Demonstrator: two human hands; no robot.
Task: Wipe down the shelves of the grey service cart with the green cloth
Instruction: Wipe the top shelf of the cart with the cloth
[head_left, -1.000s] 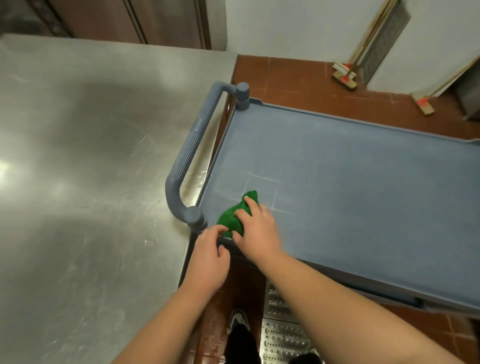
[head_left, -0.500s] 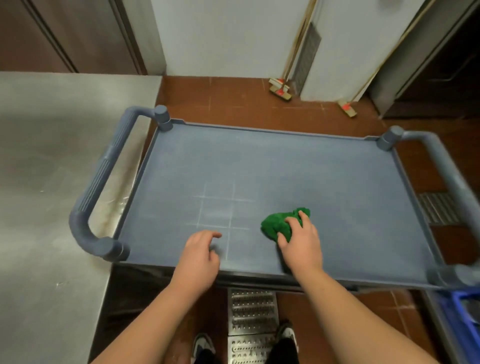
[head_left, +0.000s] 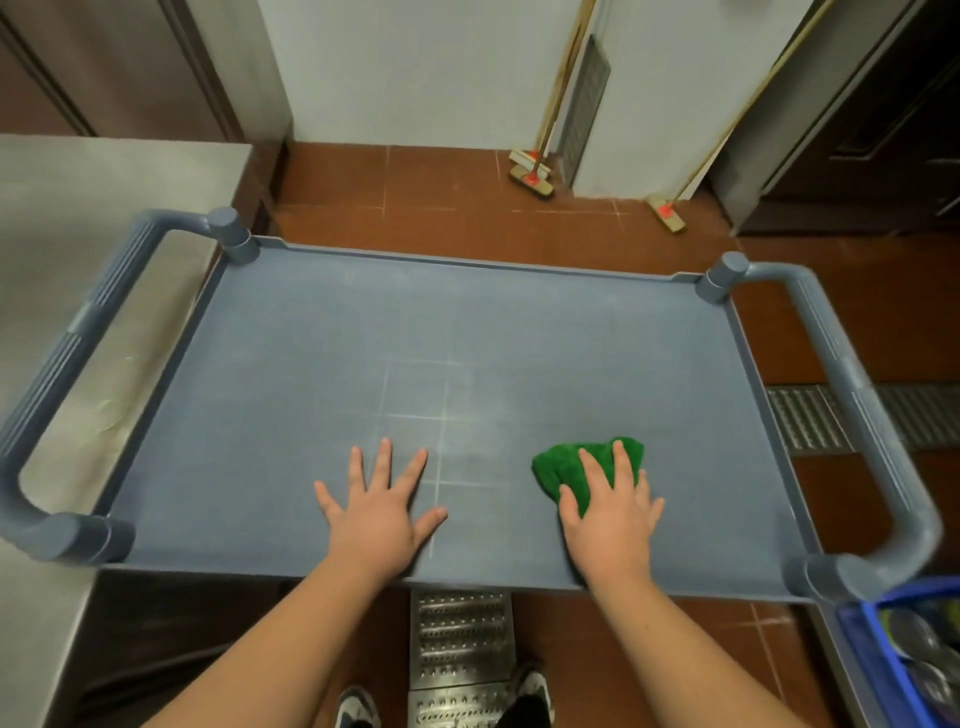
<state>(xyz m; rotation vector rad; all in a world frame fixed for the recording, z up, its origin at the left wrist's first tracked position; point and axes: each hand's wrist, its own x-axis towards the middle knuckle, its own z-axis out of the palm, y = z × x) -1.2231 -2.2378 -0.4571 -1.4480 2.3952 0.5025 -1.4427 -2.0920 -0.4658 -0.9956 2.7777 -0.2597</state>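
Here the grey service cart (head_left: 467, 332) fills the middle of the frame, its top shelf seen from above, with a looped handle at each end. The left hand (head_left: 376, 506) lies flat on the shelf near the lower centre, fingers straight and spread wide, holding nothing. The right hand (head_left: 610, 512) sits just to the right of it in the lower right part of the shelf, palm down with straight fingers pressing on the green cloth (head_left: 569, 467), which is bunched into a small heap under the fingertips and lies on the shelf close to the near edge. Faint pale lines cross the shelf surface between the two hands. At the left edge of the frame a steel worktop (head_left: 78, 249) stands beside the cart. Two brooms (head_left: 532, 174) lean against the wall at the upper centre, over a brown tiled floor (head_left: 415, 182).
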